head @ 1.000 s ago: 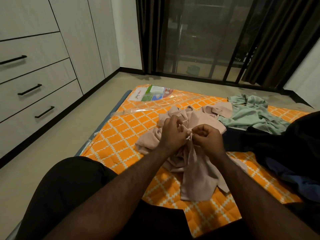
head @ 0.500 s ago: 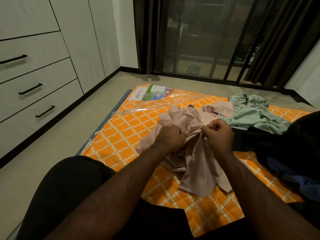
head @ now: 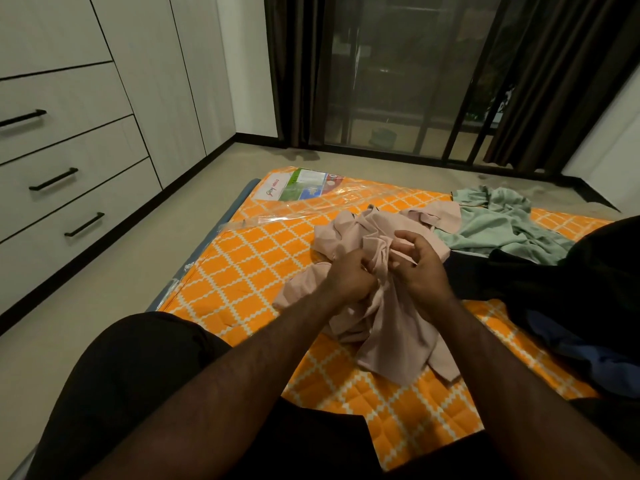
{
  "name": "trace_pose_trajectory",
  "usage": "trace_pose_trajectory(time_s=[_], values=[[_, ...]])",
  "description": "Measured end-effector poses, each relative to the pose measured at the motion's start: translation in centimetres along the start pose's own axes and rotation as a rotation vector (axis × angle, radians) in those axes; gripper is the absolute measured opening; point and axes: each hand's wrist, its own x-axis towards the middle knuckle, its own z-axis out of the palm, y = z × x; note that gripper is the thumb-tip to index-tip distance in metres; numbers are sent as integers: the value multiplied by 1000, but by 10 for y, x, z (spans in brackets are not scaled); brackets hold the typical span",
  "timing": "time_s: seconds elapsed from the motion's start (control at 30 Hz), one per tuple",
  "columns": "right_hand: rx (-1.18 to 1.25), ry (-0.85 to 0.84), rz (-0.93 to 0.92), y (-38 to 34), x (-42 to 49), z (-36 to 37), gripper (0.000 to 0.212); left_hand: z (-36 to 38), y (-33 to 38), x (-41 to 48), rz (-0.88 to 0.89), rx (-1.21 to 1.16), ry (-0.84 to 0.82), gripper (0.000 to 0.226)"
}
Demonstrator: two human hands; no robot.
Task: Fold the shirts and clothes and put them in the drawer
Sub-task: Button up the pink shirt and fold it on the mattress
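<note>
Two hands work a crumpled pink shirt on an orange quilted mattress

The left hand (head: 349, 280) has its fingers curled tight round a bunched fold of the pink shirt (head: 384, 306), which lies in a heap on the mattress (head: 242, 271) just ahead of the person's knees; the right hand (head: 420, 271) sits just beside it with fingers bent over the same cloth, seemingly pinching an edge, though the grip is partly hidden. A green garment (head: 498, 223) lies beyond to the right, touching a dark pile of clothes (head: 554, 289). The closed drawers (head: 69, 174) stand well apart on the left, across the floor
</note>
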Motion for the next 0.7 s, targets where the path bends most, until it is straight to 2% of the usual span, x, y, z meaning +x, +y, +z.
trace_pose_trajectory(time_s=[0.1,0.17,0.23,0.3,0.37,0.5,0.63,0.7], values=[[-235,94,-43,3,-1,4,52,-2,-6,1,-6,-12,143,16],[-440,228,-80,2,-4,6,44,-3,-10,3,-48,-35,203,22],[-505,278,-27,3,-4,5,26,-5,-11,4,-89,-33,201,25],[-503,194,68,4,-3,3,13,-6,-10,4,-115,-58,175,31],[-491,92,146,6,-4,2,10,-5,-10,6,-141,-96,142,36],[-598,-4,147,9,-7,8,34,-2,-13,13,-147,-125,87,31],[-681,-43,173,12,-7,9,40,-3,-10,11,-127,-176,87,7],[-667,-22,190,11,-8,9,41,-3,-10,11,-103,-187,92,11]])
